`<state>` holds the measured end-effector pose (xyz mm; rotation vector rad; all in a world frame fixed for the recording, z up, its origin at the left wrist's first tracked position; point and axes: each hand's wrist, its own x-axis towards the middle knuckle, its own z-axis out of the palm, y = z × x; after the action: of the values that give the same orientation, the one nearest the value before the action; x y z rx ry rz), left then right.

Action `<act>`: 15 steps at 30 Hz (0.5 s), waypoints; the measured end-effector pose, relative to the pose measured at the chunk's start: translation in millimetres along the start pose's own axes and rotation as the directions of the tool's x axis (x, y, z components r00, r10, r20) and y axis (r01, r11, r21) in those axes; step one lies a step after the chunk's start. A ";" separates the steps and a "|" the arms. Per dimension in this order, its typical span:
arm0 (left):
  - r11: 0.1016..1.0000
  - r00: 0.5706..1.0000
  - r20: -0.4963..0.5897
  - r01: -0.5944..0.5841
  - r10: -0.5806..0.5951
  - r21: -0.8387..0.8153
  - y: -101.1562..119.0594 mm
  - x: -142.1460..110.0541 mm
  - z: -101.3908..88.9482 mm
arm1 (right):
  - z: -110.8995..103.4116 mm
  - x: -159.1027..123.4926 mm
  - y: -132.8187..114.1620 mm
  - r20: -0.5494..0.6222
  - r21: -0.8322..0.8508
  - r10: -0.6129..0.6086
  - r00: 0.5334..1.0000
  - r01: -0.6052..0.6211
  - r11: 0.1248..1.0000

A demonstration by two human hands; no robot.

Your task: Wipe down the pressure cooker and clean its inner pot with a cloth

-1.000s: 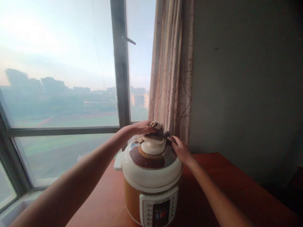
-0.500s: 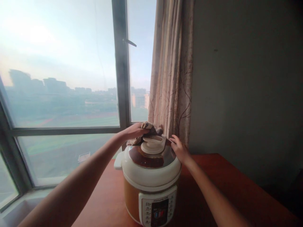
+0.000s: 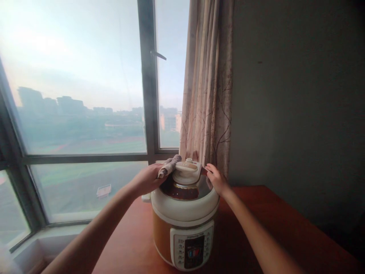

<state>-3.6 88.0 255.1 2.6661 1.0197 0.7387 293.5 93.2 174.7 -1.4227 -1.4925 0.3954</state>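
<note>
A white and golden-brown electric pressure cooker (image 3: pixel 184 208) stands on the table, its control panel (image 3: pixel 194 249) facing me. The lid is on, with a glossy dark top and a cream lid handle (image 3: pixel 186 174) in the middle. My left hand (image 3: pixel 148 179) is closed around a crumpled patterned cloth (image 3: pixel 170 166) at the left of the lid, close beside that handle. At the right side of the lid lies my right hand (image 3: pixel 216 179), fingers stretched and a little apart, touching near the rim. Part of its fingertips and the left hand's inner grip are hidden.
The reddish-brown table (image 3: pixel 253 220) reaches out to the right of the cooker. Behind it hangs a beige curtain (image 3: pixel 207 83) beside the window frame (image 3: pixel 148 95). A dark plain wall (image 3: pixel 291 106) is at the right. The window sill (image 3: pixel 51 243) runs along the left.
My left hand has drawn the cloth from behind the lid handle toward the near left side of the lid. My right hand stays at the right rim. The view has shifted slightly.
</note>
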 end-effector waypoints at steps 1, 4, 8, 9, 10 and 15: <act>0.997 0.999 0.001 -0.037 0.037 0.073 2.7 -6.5 -0.9 | -0.3 0.0 -0.6 0.002 -0.002 0.002 1.000 -0.002 1.000; 0.965 0.993 0.022 -0.121 0.120 0.231 8.9 -27.6 -3.3 | -0.6 0.2 -2.0 0.001 -0.001 0.013 1.000 -0.013 1.000; 0.960 0.992 0.024 -0.127 0.125 0.250 20.1 -53.0 -1.0 | 0.4 1.2 -1.0 -0.001 0.007 0.014 1.000 -0.014 1.000; 0.963 0.993 0.017 -0.119 0.119 0.243 23.5 -57.6 1.1 | 0.8 1.5 -0.2 -0.002 0.009 0.012 1.000 -0.012 1.000; 0.965 0.994 0.005 -0.108 0.110 0.238 26.6 -61.0 3.7 | 1.2 1.8 0.7 -0.003 0.011 0.010 1.000 -0.010 1.000; 0.966 0.998 -0.045 -0.028 0.041 0.258 26.9 -56.2 17.2 | 2.3 2.8 5.9 -0.007 0.019 0.003 1.000 -0.003 1.000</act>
<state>-15.3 30.4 228.2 2.9044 1.1563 0.7282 295.6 98.1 170.2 -1.4099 -1.4769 0.4050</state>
